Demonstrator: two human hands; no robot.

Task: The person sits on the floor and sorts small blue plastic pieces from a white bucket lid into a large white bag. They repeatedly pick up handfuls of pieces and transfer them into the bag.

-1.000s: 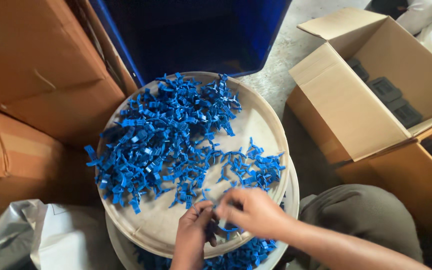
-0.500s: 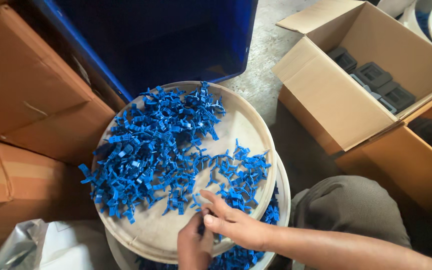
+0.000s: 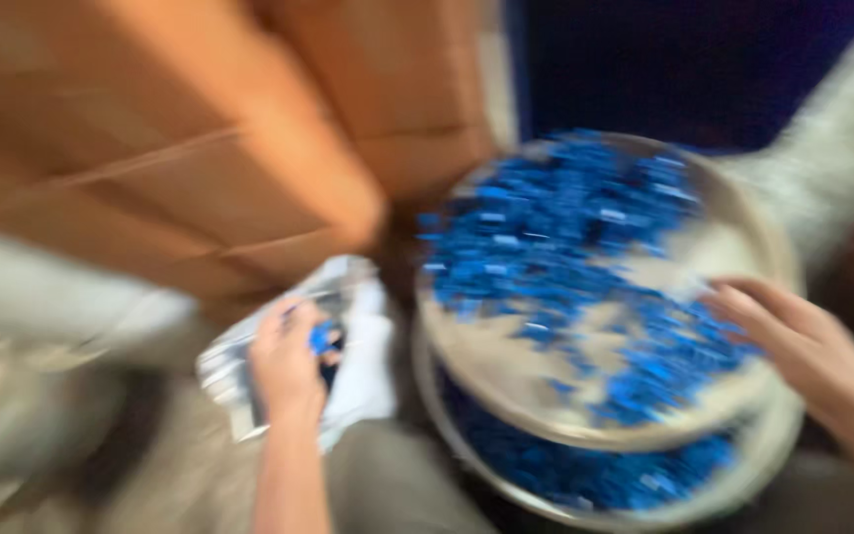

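Note:
The picture is heavily blurred by motion. My left hand (image 3: 291, 356) is over a clear plastic bag (image 3: 363, 371) at lower left, its fingers closed on a small blue plastic piece (image 3: 321, 339). My right hand (image 3: 793, 336) rests with fingers spread on the right side of a round beige tray (image 3: 506, 371), among a heap of blue plastic pieces (image 3: 565, 237). A second round tray (image 3: 585, 475) beneath it also holds blue pieces.
Brown cardboard boxes (image 3: 180, 148) stand stacked at upper left. A dark blue bin (image 3: 704, 69) is behind the trays. Grey floor (image 3: 842, 148) shows at upper right.
The view has swung left. My left hand has moved from the tray out over the plastic bag with a blue piece. My right hand stays at the tray.

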